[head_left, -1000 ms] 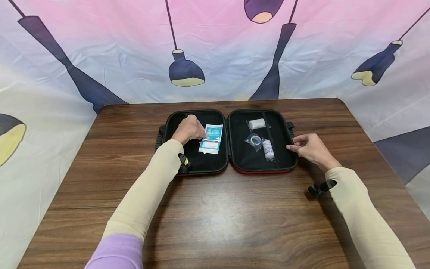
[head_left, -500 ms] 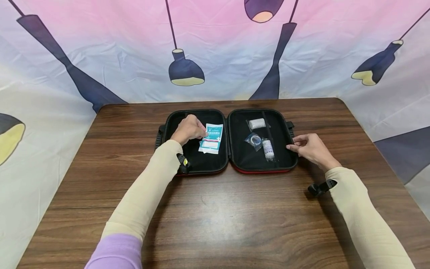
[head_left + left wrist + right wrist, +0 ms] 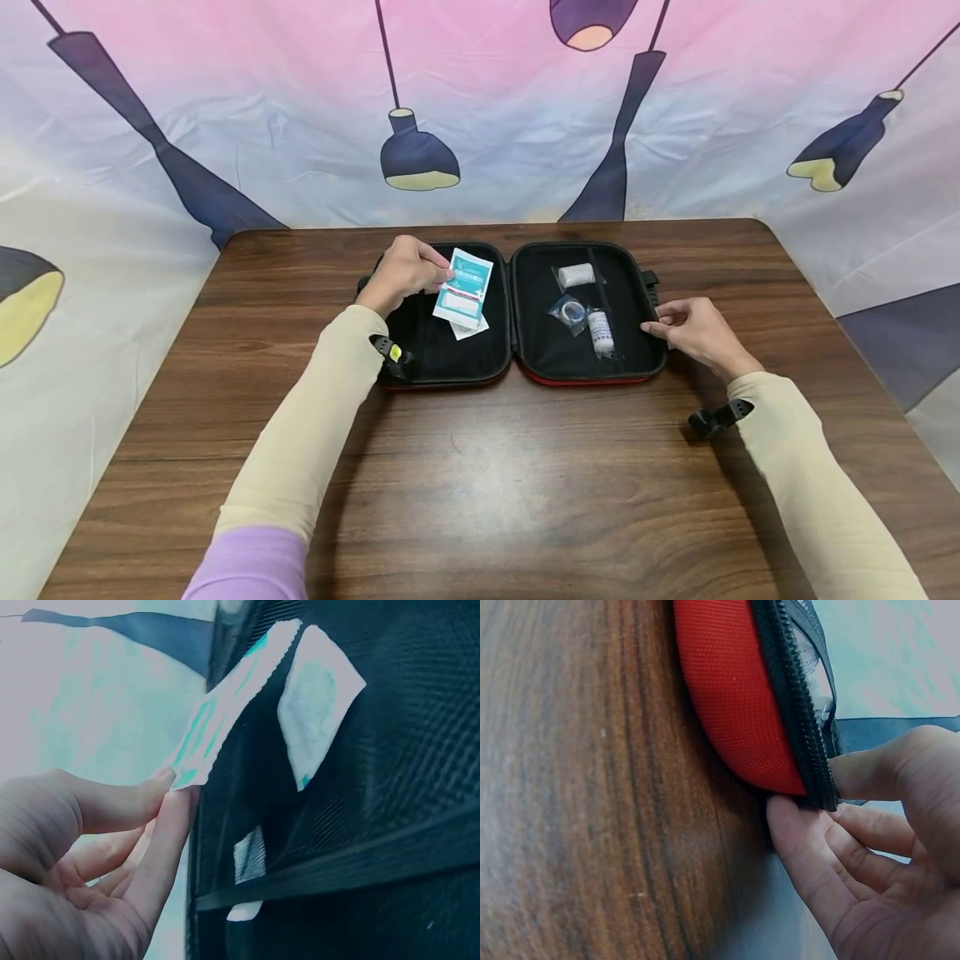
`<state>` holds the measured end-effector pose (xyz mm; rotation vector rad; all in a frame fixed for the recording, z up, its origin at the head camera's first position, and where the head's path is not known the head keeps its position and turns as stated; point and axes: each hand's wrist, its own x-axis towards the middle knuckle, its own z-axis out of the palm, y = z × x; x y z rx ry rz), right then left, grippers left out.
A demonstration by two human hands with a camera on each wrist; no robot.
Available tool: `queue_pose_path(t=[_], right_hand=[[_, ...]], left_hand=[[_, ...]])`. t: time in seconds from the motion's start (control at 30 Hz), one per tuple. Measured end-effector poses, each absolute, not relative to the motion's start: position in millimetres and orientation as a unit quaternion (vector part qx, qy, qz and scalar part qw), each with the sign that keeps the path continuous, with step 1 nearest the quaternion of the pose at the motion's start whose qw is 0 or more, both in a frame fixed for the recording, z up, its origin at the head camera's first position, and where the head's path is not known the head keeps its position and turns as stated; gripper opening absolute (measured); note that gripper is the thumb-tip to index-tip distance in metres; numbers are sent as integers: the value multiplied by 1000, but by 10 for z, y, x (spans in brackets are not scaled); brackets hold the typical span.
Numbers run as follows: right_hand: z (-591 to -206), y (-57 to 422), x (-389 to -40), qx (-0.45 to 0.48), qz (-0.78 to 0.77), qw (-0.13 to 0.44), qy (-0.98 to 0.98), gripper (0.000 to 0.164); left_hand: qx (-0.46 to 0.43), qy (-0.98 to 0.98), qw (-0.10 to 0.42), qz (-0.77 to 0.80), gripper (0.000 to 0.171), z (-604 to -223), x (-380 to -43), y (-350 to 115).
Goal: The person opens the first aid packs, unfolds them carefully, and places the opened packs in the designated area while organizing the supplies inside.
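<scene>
An unfolded zip case [image 3: 480, 377], black inside and red outside, lies on the table. Between thumb and finger, my left hand [image 3: 405, 271] pinches a teal-and-white sachet [image 3: 463, 287], raised above the left half. Beneath it another white packet [image 3: 319, 705] lies in that half. My right hand [image 3: 697, 333] grips the outer edge of the right half, thumb on the zipper side and fingers against the red shell [image 3: 731, 697]. A white roll [image 3: 576, 275], a round bagged item [image 3: 570, 312] and a white cylinder in clear wrap [image 3: 601, 333] lie in the right half.
The wooden table [image 3: 480, 500] extends around the case. Behind it hangs a cloth backdrop [image 3: 315, 150] printed with lamps. In the left wrist view, a black strap [image 3: 337, 866] crosses another small white item [image 3: 249, 874].
My left hand has lifted the sachet up and slightly left, which uncovers the white packet below. The right hand keeps its place on the case edge.
</scene>
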<state>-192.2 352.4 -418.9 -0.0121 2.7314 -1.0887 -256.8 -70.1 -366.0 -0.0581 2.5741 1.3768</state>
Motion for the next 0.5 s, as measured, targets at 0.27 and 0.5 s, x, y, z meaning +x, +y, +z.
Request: queue_pose_path(t=[0.27,0.5], right_hand=[[-4184,3533,-1918,-6,-370,101,923,63],[-4178,3532,-1913,-9,-366,101,925,64]], left_hand=[[-51,889,54,452,18,-3557,-2493,-906],[-74,892,39,444,20,-3554,-2347,-1173]])
